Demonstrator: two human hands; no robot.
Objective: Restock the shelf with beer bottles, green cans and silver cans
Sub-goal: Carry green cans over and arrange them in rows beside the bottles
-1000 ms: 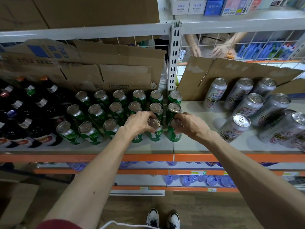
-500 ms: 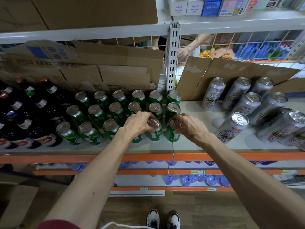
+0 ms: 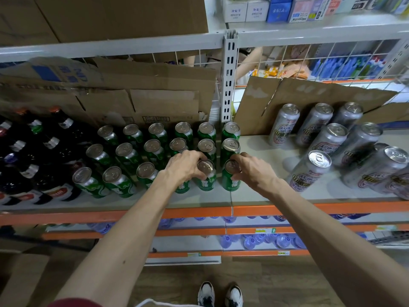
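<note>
Green cans [image 3: 127, 155] stand in three rows on the grey shelf [image 3: 205, 201], left of the white upright. My left hand [image 3: 183, 166] grips the top of a front-row green can [image 3: 207, 177] and covers another can beside it. My right hand [image 3: 252, 171] grips the top of the front green can [image 3: 231, 179] at the right end of that row. Dark beer bottles [image 3: 33, 160] fill the shelf's left end. Silver cans [image 3: 332, 142] stand on the right half, apart from my hands.
Flattened cardboard [image 3: 137, 94] leans behind the cans on both sides of the white upright [image 3: 229, 80]. Boxes sit on the shelf above. Blue-capped water bottles [image 3: 261, 241] lie on the lower shelves. Another person's arms [image 3: 250, 60] show behind the wire mesh. My shoes [image 3: 219, 295] are on the wooden floor.
Both hands stay on the same two front-row green cans. The person behind the mesh has shifted; my view has tilted slightly.
</note>
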